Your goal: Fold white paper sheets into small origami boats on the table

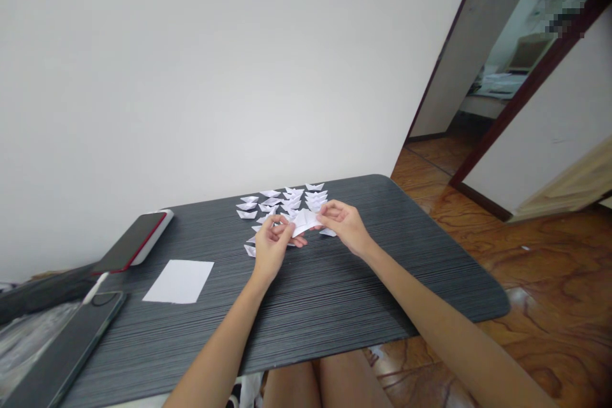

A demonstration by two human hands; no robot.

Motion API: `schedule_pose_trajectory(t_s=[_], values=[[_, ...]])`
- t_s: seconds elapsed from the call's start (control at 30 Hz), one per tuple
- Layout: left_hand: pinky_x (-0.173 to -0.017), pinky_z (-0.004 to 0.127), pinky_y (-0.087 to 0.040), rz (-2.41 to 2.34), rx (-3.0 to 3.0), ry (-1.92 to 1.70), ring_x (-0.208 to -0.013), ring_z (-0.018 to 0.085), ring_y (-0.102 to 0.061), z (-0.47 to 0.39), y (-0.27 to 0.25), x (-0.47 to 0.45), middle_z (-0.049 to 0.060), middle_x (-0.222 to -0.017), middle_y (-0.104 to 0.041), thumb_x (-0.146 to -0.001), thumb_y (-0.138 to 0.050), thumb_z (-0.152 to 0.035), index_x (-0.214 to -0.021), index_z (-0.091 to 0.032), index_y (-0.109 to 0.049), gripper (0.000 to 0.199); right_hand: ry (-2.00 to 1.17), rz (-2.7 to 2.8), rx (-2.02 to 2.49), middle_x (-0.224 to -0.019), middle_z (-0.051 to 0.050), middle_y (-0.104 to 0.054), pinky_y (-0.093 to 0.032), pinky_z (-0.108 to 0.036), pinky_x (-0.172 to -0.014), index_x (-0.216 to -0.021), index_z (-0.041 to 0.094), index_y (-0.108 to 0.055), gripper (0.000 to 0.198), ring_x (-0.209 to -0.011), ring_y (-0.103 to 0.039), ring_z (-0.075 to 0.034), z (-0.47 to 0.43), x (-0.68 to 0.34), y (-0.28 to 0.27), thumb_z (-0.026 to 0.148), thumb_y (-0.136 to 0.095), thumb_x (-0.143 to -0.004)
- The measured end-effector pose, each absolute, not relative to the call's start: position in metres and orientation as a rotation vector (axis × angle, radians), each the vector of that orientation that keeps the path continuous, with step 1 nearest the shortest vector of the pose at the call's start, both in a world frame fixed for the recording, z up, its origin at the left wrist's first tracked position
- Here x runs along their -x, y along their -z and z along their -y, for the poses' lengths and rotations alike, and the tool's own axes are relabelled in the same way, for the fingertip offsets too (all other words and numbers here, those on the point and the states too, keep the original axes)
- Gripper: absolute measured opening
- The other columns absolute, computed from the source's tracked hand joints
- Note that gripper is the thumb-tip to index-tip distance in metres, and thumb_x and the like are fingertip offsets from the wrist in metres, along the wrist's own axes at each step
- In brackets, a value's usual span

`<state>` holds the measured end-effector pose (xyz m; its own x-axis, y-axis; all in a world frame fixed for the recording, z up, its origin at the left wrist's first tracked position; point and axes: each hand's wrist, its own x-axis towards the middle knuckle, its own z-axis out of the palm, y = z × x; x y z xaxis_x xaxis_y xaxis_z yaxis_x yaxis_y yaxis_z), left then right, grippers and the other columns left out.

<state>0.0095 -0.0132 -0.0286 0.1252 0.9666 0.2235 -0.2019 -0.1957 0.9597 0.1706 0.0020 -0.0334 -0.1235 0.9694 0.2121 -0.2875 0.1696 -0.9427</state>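
Observation:
Between my two hands is a folded white paper boat, held up above the dark table. My left hand pinches its left end between thumb and fingers. Its right end is pinched by my right hand. Behind and around my hands stand several finished paper boats in loose rows on the table. Some of them are partly hidden by my hands. A square sheet of white paper lies flat to the left of my left forearm.
A phone with a red edge rests on a white object at the table's left. Nearer, another dark phone-like device has a white cable plug beside it. A white wall borders the far edge; wooden floor lies right.

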Motion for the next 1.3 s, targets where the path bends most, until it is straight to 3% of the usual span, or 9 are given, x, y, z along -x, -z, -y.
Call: schedule_pose_trajectory(t_s=[0.43, 0.7, 0.9, 1.07, 1.3], values=[[-0.057, 0.030, -0.052, -0.836, -1.121, -1.292, -0.056, 0.020, -0.064, 0.011, 0.030, -0.005, 0.004, -0.061, -0.066, -0.065, -0.063, -0.029, -0.077, -0.014, -0.050, 0.023, -1.342, 1.124, 0.737, -0.068, -0.001, -0.062, -0.049, -0.035, -0.074, -0.069, 0.014, -0.060, 0.019, -0.064, -0.063, -0.016, -0.003, -0.176, 0.029, 0.032, -0.065, -0.063], [-0.051, 0.028, -0.051, -0.909, -1.301, -1.218, -0.053, 0.020, -0.064, 0.012, 0.025, -0.003, 0.003, -0.056, -0.065, -0.065, -0.062, -0.029, -0.075, -0.012, -0.050, 0.023, -1.379, 1.210, 0.881, -0.062, 0.000, -0.063, -0.051, -0.027, -0.055, -0.073, 0.014, -0.059, 0.023, -0.055, -0.059, -0.012, -0.005, -0.183, 0.030, 0.025, -0.069, -0.056], [-0.049, 0.023, -0.048, -0.977, -1.419, -1.094, -0.050, 0.014, -0.061, 0.011, 0.024, 0.000, 0.002, -0.057, -0.065, -0.065, -0.061, -0.025, -0.094, -0.011, -0.054, 0.033, -1.515, 1.272, 1.017, -0.056, 0.000, -0.061, -0.043, -0.019, -0.047, -0.076, 0.012, -0.062, 0.023, -0.045, -0.052, -0.006, -0.008, -0.193, 0.032, 0.018, -0.069, -0.055], [-0.043, 0.021, -0.046, -1.094, -1.427, -1.042, -0.041, 0.011, -0.056, 0.007, 0.030, 0.002, 0.004, -0.061, -0.065, -0.059, -0.065, -0.025, -0.073, -0.009, -0.062, 0.022, -1.606, 1.193, 1.024, -0.053, 0.000, -0.060, -0.043, -0.020, -0.049, -0.066, 0.011, -0.063, 0.016, -0.047, -0.052, -0.006, -0.009, -0.195, 0.036, 0.018, -0.071, -0.053], [-0.044, 0.023, -0.046, -1.047, -1.393, -1.056, -0.049, 0.016, -0.061, 0.009, 0.026, 0.000, 0.006, -0.056, -0.066, -0.060, -0.065, -0.026, -0.072, -0.009, -0.062, 0.022, -1.569, 1.314, 1.066, -0.057, -0.004, -0.064, -0.045, -0.024, -0.051, -0.074, 0.010, -0.066, 0.023, -0.049, -0.055, -0.010, -0.007, -0.193, 0.038, 0.019, -0.070, -0.054]])
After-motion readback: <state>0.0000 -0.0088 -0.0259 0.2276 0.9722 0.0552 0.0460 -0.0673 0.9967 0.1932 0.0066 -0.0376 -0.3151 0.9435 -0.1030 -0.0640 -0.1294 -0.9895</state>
